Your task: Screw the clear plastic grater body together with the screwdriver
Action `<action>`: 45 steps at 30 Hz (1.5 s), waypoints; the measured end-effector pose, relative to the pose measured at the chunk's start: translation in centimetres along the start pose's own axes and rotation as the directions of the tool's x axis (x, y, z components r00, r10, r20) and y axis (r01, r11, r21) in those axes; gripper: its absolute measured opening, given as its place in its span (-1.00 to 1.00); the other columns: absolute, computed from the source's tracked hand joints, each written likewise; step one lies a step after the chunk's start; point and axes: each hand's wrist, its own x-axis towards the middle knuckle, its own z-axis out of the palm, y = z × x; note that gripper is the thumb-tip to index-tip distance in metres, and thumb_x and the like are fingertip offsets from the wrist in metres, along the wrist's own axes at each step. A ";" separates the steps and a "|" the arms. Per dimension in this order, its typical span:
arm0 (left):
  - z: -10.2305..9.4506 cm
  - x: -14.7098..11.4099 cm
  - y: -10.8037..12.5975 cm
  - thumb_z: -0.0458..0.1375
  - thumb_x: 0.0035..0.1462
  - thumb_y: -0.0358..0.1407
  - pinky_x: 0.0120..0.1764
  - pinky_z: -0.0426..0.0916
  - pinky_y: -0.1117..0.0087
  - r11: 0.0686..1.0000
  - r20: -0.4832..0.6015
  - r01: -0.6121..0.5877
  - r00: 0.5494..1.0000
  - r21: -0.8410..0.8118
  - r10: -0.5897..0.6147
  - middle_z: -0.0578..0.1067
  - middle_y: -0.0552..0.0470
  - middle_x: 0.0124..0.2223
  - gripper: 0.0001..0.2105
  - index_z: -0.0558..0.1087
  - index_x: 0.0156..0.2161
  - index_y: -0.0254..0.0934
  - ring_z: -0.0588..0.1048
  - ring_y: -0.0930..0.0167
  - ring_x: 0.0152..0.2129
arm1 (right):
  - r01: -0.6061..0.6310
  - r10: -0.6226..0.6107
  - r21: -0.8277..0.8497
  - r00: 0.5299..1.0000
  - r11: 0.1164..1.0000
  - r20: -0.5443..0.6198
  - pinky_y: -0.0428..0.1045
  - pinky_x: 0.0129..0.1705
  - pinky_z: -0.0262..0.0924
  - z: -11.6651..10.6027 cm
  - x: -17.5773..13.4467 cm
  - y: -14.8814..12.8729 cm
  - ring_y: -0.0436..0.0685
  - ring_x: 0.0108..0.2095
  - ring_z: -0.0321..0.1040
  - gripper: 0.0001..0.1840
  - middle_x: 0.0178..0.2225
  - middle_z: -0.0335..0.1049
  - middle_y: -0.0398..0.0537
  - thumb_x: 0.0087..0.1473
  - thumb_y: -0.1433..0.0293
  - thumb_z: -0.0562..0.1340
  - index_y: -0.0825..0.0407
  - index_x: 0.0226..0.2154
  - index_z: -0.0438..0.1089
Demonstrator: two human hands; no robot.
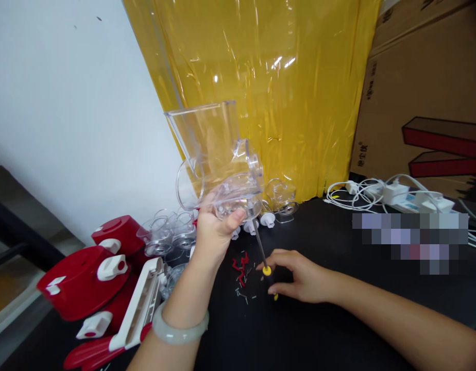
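My left hand is closed around the lower part of a clear plastic housing, which is raised above the black table. The housing has a wide rectangular funnel on top and a round tube end on the left. My right hand has its thumb and fingers around the dark and yellow handle of a screwdriver. The screwdriver's metal shaft points up, and its tip meets the housing's underside; the tip itself is hidden. Small red plastic pieces and several loose screws lie on the table below.
Red-and-white machine parts and a white frame stand at left. More clear housings and white-ended augers sit behind. White cables and a power strip lie at right. A yellow sheet and cardboard box stand behind.
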 end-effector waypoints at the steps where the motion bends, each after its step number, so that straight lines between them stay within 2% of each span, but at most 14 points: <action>1: 0.0 0.0 0.0 0.51 -0.21 -0.12 0.09 0.43 0.10 1.000 -0.001 0.002 1.000 -0.008 -0.002 0.63 -0.07 -0.08 -0.39 0.50 0.00 -0.21 0.60 0.19 -0.10 | -0.008 0.008 0.002 1.000 1.000 0.001 0.03 -0.08 0.35 0.0 0.0 0.0 0.10 -0.19 0.46 -0.60 -0.20 0.48 0.00 0.08 0.17 0.39 0.01 -0.07 0.47; 6: 0.3 -0.1 0.4 0.48 -0.13 -0.12 0.13 0.40 0.12 0.998 0.031 0.004 1.000 -0.063 -0.002 0.63 -0.07 -0.05 -0.47 0.53 -0.02 -0.20 0.59 0.21 -0.06 | -0.004 0.004 0.023 1.000 1.000 -0.008 -0.01 -0.10 0.34 0.0 0.1 -0.3 0.07 -0.21 0.46 -0.61 -0.22 0.50 -0.01 0.09 0.13 0.38 0.02 -0.12 0.47; 10: 0.7 -0.1 0.7 0.46 -0.11 -0.07 0.17 0.36 0.11 0.999 0.026 0.028 0.999 -0.034 -0.028 0.63 -0.08 -0.05 -0.50 0.54 -0.06 -0.21 0.57 0.19 -0.03 | -0.009 0.009 0.030 1.000 1.000 -0.015 -0.02 -0.12 0.33 0.1 0.1 -0.3 0.07 -0.23 0.46 -0.60 -0.24 0.49 -0.02 0.09 0.11 0.38 0.03 -0.13 0.47; 18: 0.7 0.0 0.5 0.47 -0.14 -0.07 0.14 0.38 0.12 0.998 -0.010 0.055 0.998 -0.018 -0.055 0.63 -0.08 -0.07 -0.48 0.55 -0.07 -0.23 0.59 0.20 -0.07 | -0.064 0.064 0.077 0.998 0.995 0.000 0.00 -0.11 0.33 0.2 0.1 -0.2 0.07 -0.23 0.45 -0.57 -0.22 0.49 -0.02 0.08 0.08 0.37 0.03 -0.12 0.47; 31: 0.6 0.1 0.3 0.48 -0.16 -0.07 0.09 0.42 0.15 0.999 -0.006 0.048 0.999 0.009 -0.048 0.62 -0.09 -0.05 -0.48 0.54 -0.08 -0.24 0.58 0.19 -0.04 | -0.053 0.053 0.137 0.999 0.989 0.003 -0.01 -0.12 0.35 0.2 0.2 -0.2 0.06 -0.24 0.45 -0.63 -0.24 0.49 -0.04 0.10 0.09 0.36 0.03 -0.20 0.45; 45: 0.4 0.0 0.1 0.50 -0.19 -0.10 0.12 0.41 0.07 0.998 0.005 0.058 0.998 -0.014 -0.058 0.61 -0.14 0.00 -0.39 0.49 0.00 -0.23 0.59 0.13 -0.03 | -0.081 0.084 0.084 0.996 0.993 -0.040 -0.03 -0.13 0.32 0.4 0.3 -0.8 0.05 -0.24 0.44 -0.66 -0.26 0.48 -0.07 0.08 0.12 0.38 0.01 -0.23 0.42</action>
